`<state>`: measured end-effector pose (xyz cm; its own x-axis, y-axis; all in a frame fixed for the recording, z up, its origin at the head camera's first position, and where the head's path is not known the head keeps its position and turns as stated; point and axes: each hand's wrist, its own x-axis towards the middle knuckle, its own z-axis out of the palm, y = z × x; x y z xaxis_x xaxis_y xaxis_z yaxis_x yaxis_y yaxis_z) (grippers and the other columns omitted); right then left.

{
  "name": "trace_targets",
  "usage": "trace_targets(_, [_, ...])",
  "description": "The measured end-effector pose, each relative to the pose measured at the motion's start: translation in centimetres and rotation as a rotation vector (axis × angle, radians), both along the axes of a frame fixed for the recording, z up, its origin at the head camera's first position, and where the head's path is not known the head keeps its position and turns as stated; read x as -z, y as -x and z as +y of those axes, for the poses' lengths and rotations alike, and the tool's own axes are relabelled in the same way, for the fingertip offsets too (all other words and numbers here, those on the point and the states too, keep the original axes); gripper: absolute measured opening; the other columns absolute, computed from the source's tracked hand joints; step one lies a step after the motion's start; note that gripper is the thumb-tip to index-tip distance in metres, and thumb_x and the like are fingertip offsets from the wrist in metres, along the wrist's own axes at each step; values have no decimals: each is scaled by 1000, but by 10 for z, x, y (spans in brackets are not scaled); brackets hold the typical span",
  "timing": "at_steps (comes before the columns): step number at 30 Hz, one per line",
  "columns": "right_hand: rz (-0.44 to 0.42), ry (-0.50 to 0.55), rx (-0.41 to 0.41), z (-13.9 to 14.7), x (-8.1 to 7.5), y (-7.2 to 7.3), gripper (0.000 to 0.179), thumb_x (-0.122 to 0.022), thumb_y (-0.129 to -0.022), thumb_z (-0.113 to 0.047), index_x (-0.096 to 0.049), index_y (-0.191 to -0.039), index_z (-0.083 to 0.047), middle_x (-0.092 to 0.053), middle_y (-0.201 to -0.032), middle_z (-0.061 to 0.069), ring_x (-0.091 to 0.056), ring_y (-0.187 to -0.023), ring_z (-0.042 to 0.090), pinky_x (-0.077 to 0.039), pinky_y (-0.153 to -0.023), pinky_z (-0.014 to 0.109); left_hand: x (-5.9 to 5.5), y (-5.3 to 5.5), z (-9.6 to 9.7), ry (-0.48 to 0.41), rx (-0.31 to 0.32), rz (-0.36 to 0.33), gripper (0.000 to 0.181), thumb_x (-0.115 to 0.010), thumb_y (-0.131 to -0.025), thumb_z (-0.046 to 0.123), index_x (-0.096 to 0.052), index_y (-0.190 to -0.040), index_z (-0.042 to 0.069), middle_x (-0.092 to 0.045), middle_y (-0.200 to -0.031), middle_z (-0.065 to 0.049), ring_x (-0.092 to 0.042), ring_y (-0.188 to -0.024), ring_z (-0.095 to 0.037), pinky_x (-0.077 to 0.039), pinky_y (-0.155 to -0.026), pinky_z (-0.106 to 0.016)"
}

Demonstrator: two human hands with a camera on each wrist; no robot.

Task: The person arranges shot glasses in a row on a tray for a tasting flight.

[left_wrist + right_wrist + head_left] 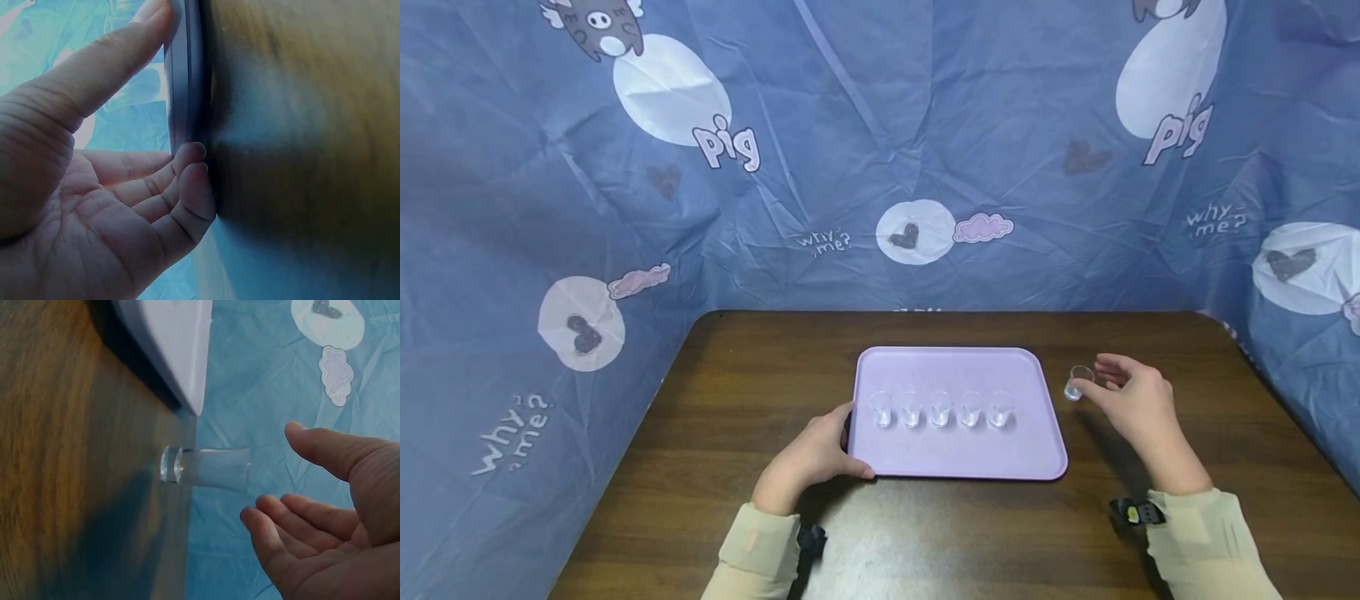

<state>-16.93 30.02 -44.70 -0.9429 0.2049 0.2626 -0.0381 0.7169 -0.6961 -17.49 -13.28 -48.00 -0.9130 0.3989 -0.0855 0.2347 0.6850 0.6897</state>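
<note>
A lilac tray (947, 368) lies on the wooden table, bearing several small clear shot glasses (941, 412) in a straight row. My left hand (811, 454) grips its near left corner. In the left wrist view the thumb presses the tray rim (181, 81) while the curled fingertips reach its lower edge. One more shot glass (1073, 390) stands upright on the table, right of the tray. Around it hovers my right hand (1138, 408), thumb and fingers spread. The right wrist view shows a gap between those fingers and the glass (212, 469).
The brown wooden table (715, 400) extends around the tray on all sides. Blue printed cloth (850, 167) hangs behind it and along both sides. Dark straps with small devices sit at both wrists, below light sleeves (1202, 533).
</note>
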Motion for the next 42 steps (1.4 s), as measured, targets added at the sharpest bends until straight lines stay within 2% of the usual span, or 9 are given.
trace_targets(3, [-62,-14,5,1,3,2,58,-84,-85,-19,-60,-126,14,-66,-116,31,-66,-104,45,-55,-84,38,0,0,0,4,0,6,104,-100,-62,21,-45,-145,-7,-64,-119,-18,-61,-104,-28,-48,-93,-48])
trace_targets(5, [-98,-25,8,2,6,4,61,-84,-85,-19,-59,-128,15,-65,-118,32,-65,-106,47,-52,-87,53,0,0,0,6,-2,6,104,-100,-62,21,-45,-145,-7,-64,-121,-19,-61,-105,-28,-48,-93,-48])
trace_targets(6, [-110,-31,8,3,7,5,62,-84,-85,-20,-58,-128,16,-65,-119,32,-64,-106,47,-52,-87,55,0,-1,0,8,-3,4,104,-100,-62,21,-44,-146,-7,-63,-123,-19,-61,-106,-29,-48,-94,-48])
trace_targets(12, [-122,-75,0,5,16,12,57,-84,-85,-21,-61,-123,16,-67,-115,31,-64,-104,46,-47,-87,57,0,-1,0,2,-2,3,105,-100,-62,21,-44,-146,-8,-64,-122,-19,-61,-105,-29,-48,-93,-48])
trace_targets(17, [-94,-95,-15,5,19,16,50,-83,-84,-18,-64,-115,16,-69,-108,30,-66,-98,46,-33,-95,61,1,0,-1,0,-7,-5,105,-100,-62,20,-43,-146,-8,-63,-124,-20,-60,-108,-29,-47,-95,-48])
trace_targets(20, [-89,-91,-12,5,21,17,46,-83,-84,-17,-66,-111,16,-70,-103,29,-67,-95,46,-30,-96,61,1,0,-1,-3,-7,-13,105,-100,-63,20,-43,-147,-8,-63,-123,-19,-61,-106,-28,-48,-94,-48])
trace_targets(31, [-100,-89,4,5,29,21,39,-82,-84,-15,-69,-106,15,-72,-92,25,-68,-89,44,-33,-91,60,0,1,0,-7,2,-7,104,-100,-62,19,-44,-146,-8,-65,-117,-17,-61,-101,-27,-49,-91,-47])
trace_targets(42, [-118,-69,17,4,28,20,36,-82,-85,-16,-71,-105,12,-72,-93,23,-67,-88,40,-37,-86,56,1,1,0,-3,0,-8,103,-100,-62,19,-44,-145,-8,-64,-121,-19,-61,-105,-28,-48,-93,-48])
